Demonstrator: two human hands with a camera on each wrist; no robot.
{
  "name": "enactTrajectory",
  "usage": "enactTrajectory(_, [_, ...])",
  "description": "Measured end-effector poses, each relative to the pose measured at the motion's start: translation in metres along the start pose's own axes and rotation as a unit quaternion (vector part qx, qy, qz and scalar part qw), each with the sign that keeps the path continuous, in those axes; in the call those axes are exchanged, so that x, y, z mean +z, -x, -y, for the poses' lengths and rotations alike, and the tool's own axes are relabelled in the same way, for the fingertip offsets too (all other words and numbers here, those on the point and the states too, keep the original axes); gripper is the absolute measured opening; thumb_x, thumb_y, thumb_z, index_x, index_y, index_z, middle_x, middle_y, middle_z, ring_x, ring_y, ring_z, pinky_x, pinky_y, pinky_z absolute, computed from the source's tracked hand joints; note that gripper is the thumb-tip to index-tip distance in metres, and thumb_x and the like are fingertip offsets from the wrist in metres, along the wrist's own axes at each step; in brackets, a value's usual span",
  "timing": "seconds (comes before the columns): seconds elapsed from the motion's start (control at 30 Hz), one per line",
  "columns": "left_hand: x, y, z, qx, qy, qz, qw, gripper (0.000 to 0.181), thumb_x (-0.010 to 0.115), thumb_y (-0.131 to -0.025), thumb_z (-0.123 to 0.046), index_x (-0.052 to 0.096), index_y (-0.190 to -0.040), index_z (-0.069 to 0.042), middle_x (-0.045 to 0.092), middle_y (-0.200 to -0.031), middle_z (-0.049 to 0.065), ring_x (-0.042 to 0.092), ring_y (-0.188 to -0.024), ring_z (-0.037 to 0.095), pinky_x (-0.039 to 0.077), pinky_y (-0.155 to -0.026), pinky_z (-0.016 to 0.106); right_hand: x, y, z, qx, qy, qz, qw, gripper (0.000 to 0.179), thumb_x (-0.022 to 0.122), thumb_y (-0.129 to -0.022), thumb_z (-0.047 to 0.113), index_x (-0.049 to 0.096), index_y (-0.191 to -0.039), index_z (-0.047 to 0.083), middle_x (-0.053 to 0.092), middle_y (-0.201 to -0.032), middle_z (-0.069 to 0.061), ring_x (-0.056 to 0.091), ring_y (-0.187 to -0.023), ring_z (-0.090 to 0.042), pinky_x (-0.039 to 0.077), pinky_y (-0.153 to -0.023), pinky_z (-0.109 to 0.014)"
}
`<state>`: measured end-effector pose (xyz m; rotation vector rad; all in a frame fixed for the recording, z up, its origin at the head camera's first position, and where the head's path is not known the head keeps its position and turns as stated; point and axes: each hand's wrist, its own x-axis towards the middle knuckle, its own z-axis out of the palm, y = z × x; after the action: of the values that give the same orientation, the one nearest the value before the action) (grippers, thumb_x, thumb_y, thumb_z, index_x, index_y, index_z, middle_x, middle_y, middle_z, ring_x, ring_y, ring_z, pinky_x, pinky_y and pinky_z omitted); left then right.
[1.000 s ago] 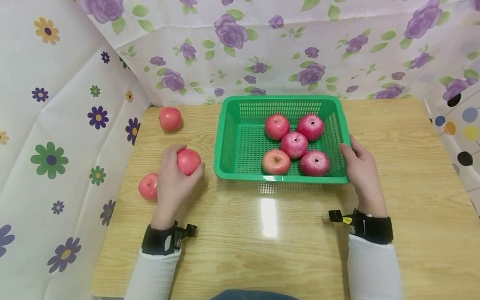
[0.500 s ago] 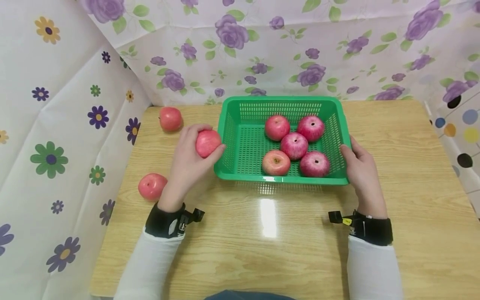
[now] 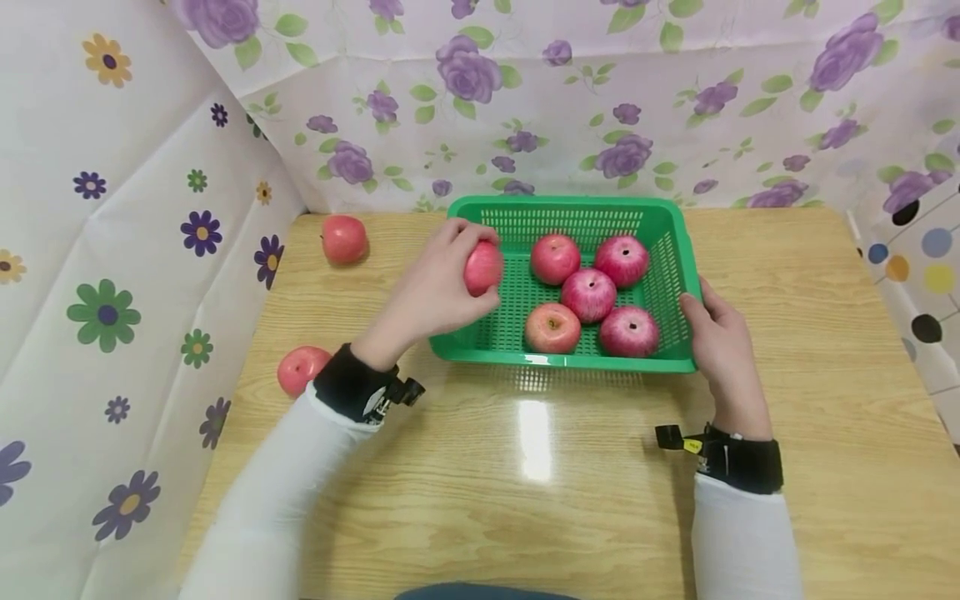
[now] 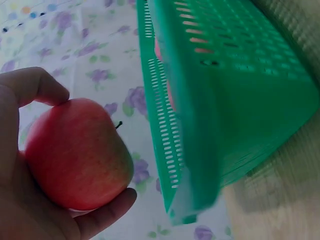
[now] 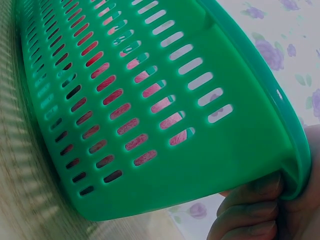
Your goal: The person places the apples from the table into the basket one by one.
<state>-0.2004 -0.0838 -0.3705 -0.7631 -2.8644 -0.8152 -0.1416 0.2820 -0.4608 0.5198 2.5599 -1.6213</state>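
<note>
My left hand grips a red apple over the left end of a green plastic basket. The left wrist view shows thumb and fingers curled round that apple, its short stem facing the basket wall. At the basket's right end my right hand holds the rim, thumb on top. Its fingers curl under the rim in the right wrist view. Several apples sit in the basket's middle and right part, among them a striped apple and a paler apple.
On the wooden table, one apple lies at the back left and another apple nearer the front, partly behind the left wrist. A flowered sheet hangs behind the table, and another flowered sheet stands along its left side.
My left hand has carried its apple from the table on the left, rightward and up over the basket's left rim. The right hand has stayed on the basket's right rim.
</note>
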Motion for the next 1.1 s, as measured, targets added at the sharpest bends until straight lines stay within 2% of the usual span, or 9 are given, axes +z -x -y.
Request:
enactTrajectory(0.13, [0.002,-0.018,-0.003,0.011,-0.043,0.06,0.9972,0.065,0.072,-0.073,-0.034,0.051,-0.132,-0.018,0.045,-0.128,0.006,0.047,-0.105,0.017,0.052,-0.077,0.034,0.0,0.0,-0.001,-0.001,0.003,-0.001,1.0,0.063,0.036,-0.1,0.063,0.023,-0.155,0.036,0.035,-0.155,-0.006,0.046,-0.123,-0.024,0.046,-0.09,-0.037])
enactTrajectory(0.23, [0.006,-0.031,-0.005,0.009,-0.074,0.107,0.9915,0.069,0.071,-0.075,-0.037,0.048,-0.136,-0.015,0.044,-0.129,0.007,0.045,-0.109,0.02,0.053,-0.077,0.034,0.0,-0.001,-0.001,0.002,0.003,-0.001,1.0,0.063,0.036,-0.099,0.064,0.023,-0.155,0.036,0.034,-0.156,-0.006,0.045,-0.124,-0.025,0.045,-0.094,-0.042])
enactTrajectory(0.4, [0.013,-0.051,-0.006,0.011,-0.11,0.175,0.9784,0.067,0.069,-0.077,-0.039,0.047,-0.134,-0.013,0.044,-0.125,0.007,0.044,-0.107,0.022,0.052,-0.077,0.035,-0.001,-0.001,0.0,0.005,-0.005,-0.001,1.0,0.064,0.037,-0.099,0.065,0.022,-0.155,0.037,0.032,-0.157,-0.006,0.043,-0.126,-0.026,0.042,-0.102,-0.051])
enactTrajectory(0.57, [0.02,-0.066,-0.007,0.013,-0.128,0.249,0.96,0.068,0.07,-0.08,-0.034,0.043,-0.139,-0.014,0.04,-0.128,0.011,0.042,-0.11,0.024,0.05,-0.083,0.037,-0.001,0.0,0.0,-0.002,0.002,0.002,1.0,0.065,0.036,-0.099,0.064,0.022,-0.155,0.035,0.032,-0.157,-0.007,0.044,-0.125,-0.027,0.041,-0.101,-0.051])
enactTrajectory(0.77, [0.026,-0.082,-0.011,0.012,-0.146,0.283,0.9479,0.075,0.074,-0.08,-0.026,0.038,-0.146,-0.022,0.041,-0.135,0.018,0.045,-0.115,0.026,0.05,-0.088,0.041,-0.001,0.0,0.0,-0.009,-0.001,0.005,0.9999,0.065,0.037,-0.099,0.063,0.023,-0.155,0.034,0.034,-0.156,-0.006,0.046,-0.124,-0.025,0.043,-0.1,-0.05])
enactTrajectory(0.87, [0.028,-0.087,-0.016,-0.002,-0.16,0.317,0.9347,0.077,0.072,-0.085,-0.026,0.031,-0.151,-0.024,0.034,-0.147,0.02,0.041,-0.127,0.031,0.047,-0.098,0.046,-0.001,0.0,0.0,-0.009,-0.003,0.005,0.9999,0.065,0.037,-0.1,0.063,0.023,-0.155,0.033,0.033,-0.157,-0.006,0.044,-0.126,-0.026,0.043,-0.101,-0.052])
enactTrajectory(0.93, [0.029,-0.088,-0.02,-0.017,-0.167,0.343,0.9243,0.083,0.071,-0.088,-0.026,0.024,-0.156,-0.025,0.024,-0.156,0.02,0.032,-0.136,0.033,0.044,-0.101,0.049,-0.002,0.0,0.0,-0.009,-0.003,0.005,0.9999,0.065,0.037,-0.1,0.063,0.023,-0.156,0.033,0.032,-0.157,-0.006,0.044,-0.127,-0.026,0.042,-0.102,-0.053])
enactTrajectory(1.0, [0.032,-0.089,-0.024,-0.035,-0.173,0.363,0.9148,0.088,0.071,-0.088,-0.026,0.018,-0.158,-0.027,0.015,-0.16,0.02,0.031,-0.137,0.034,0.046,-0.099,0.05,-0.002,0.0,0.0,-0.01,-0.003,0.005,0.9999,0.065,0.037,-0.1,0.062,0.023,-0.156,0.033,0.032,-0.157,-0.006,0.044,-0.127,-0.026,0.042,-0.102,-0.053])
enactTrajectory(1.1, [0.038,-0.088,-0.028,-0.057,-0.18,0.38,0.9055,0.094,0.072,-0.087,-0.027,0.012,-0.16,-0.03,0.006,-0.162,0.023,0.034,-0.135,0.033,0.049,-0.093,0.049,-0.003,0.0,0.0,-0.01,-0.007,0.007,0.9999,0.065,0.038,-0.1,0.062,0.023,-0.156,0.033,0.032,-0.157,-0.007,0.044,-0.127,-0.026,0.042,-0.102,-0.053])
